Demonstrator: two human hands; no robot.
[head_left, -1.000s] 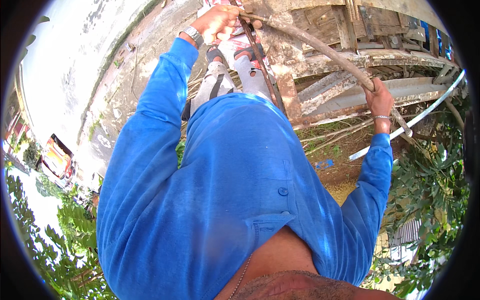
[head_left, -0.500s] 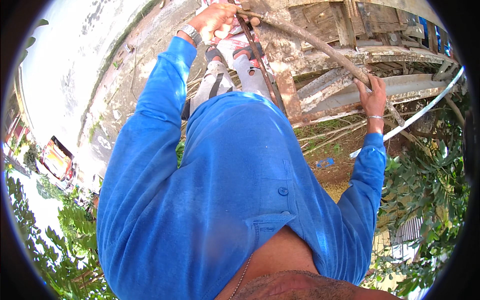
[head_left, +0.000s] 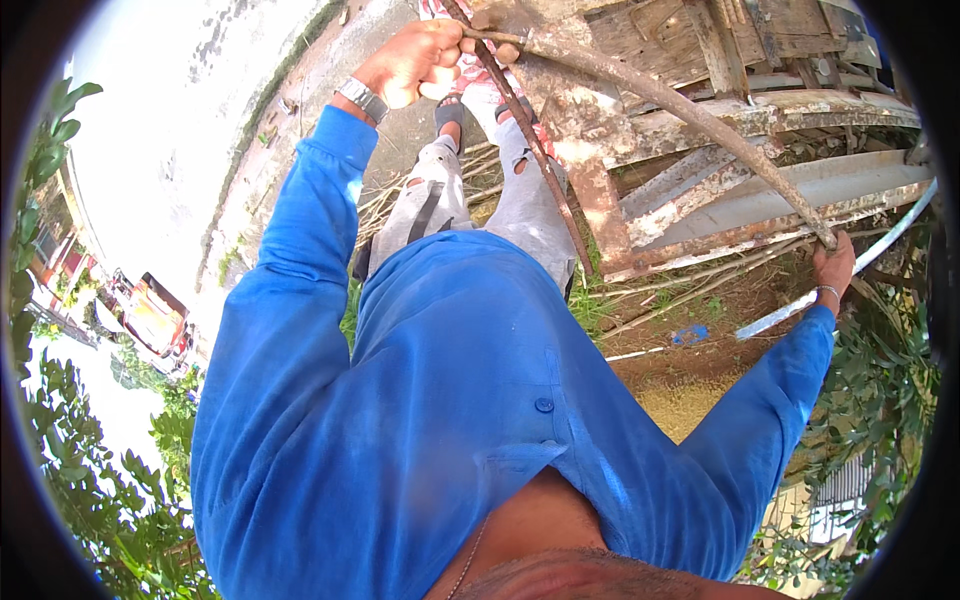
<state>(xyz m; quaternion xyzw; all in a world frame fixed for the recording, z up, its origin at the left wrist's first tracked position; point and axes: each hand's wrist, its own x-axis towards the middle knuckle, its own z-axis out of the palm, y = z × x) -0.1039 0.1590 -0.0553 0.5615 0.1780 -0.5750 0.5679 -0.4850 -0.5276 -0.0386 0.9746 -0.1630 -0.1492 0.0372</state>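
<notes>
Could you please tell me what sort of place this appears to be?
It looks like an outdoor yard or roadside spot, with worn wooden boards and weathered beams beside bare soil, and leafy branches at the edge.

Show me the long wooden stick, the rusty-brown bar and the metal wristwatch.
Long wooden stick (head_left: pixel 662 95), head view: middle of its shaft.
Rusty-brown bar (head_left: pixel 524 122), head view: about midway along its length.
Metal wristwatch (head_left: pixel 362 100), head view: its silvery band.

Right hand (head_left: pixel 834 268) farther out
It is now at the stick's (head_left: pixel 690 105) outer end, no longer partway along it.
</notes>
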